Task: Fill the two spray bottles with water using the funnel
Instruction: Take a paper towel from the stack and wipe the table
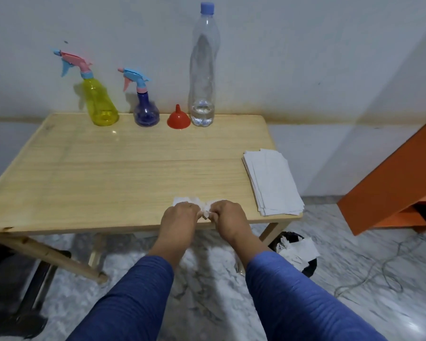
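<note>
A yellow spray bottle [99,104] with a pink and blue trigger head stands at the back of the wooden table [108,168]. Right of it stand a smaller purple spray bottle [145,112], a red funnel [178,118] resting mouth down, and a tall clear water bottle [203,67] with a blue cap and a little water at the bottom. At the table's front edge my left hand [180,216] and my right hand [225,215] together grip a crumpled white tissue [186,200], fingers closed on it.
A stack of white paper napkins [272,180] lies on the table's right side. Below the right corner sits a black bin [303,257] holding used tissues. An orange furniture piece [391,183] stands at the right. A cable [379,269] lies on the marble floor.
</note>
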